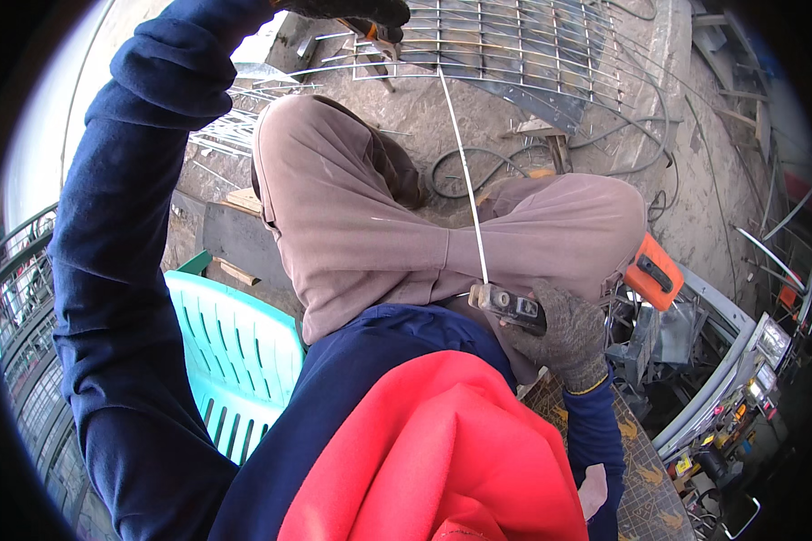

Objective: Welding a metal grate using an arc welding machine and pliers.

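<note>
My right hand [568,334], in a grey knit glove, is closed round a worn electrode holder [520,308] above my lap. From its jaws a thin white welding rod [465,176] runs away from me. The rod's far end meets the near edge of a metal bar grid [514,41], as far as I can see. At the top edge my left hand [356,9], in a dark glove and partly cut off, is wrapped round an orange-and-black hand tool [379,32]. This tool's metal end lies by the grid's near left corner; its exact kind is unclear.
Cables [456,167] coil on the concrete floor past my knees. A turquoise plastic chair [235,343] is at my left. On the right are an orange object with a black grip [654,273], metal offcuts [663,334] and scattered tools [722,460]. A metal sheet [541,104] lies under the grid.
</note>
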A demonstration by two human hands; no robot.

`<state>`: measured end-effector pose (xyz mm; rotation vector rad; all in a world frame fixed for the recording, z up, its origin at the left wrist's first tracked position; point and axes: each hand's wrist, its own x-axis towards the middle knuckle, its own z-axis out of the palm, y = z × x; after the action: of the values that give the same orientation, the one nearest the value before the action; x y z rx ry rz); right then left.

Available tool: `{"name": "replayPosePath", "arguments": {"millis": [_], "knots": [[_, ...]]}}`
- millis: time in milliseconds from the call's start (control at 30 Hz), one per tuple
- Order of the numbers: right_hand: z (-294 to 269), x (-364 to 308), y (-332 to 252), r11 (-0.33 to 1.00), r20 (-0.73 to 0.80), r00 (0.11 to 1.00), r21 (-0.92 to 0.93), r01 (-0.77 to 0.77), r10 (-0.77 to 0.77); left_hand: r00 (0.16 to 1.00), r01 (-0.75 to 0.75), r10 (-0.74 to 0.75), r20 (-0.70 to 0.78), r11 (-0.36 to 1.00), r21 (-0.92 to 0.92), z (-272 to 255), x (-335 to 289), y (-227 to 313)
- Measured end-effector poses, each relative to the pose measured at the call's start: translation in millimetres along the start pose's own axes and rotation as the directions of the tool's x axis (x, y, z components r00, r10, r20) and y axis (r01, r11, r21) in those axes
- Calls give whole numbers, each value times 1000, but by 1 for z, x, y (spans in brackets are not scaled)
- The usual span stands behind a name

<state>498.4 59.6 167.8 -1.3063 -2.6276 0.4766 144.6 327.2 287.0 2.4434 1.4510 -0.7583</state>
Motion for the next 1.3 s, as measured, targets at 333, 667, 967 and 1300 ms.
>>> {"name": "replayPosePath", "arguments": {"millis": [333, 667, 967, 1300], "knots": [[-1, 1, -1, 1000, 21, 1000, 8, -19, 19, 1000, 15, -15, 13, 1000, 7, 0, 1, 1], [-4, -1, -3, 995, 138, 986, 6, -95, 93, 1000, -4, 4, -6, 1000, 23, 1, 0, 0], [-8, 4, -4, 987, 83, 990, 102, -126, 118, 1000, 23, -23, -3, 1000, -1, 3, -2, -2], [-6, 0, 0, 996, -28, 999, 90, -22, 24, 998, 55, -53, 40, 998, -43, -6, -4, 6]]}}
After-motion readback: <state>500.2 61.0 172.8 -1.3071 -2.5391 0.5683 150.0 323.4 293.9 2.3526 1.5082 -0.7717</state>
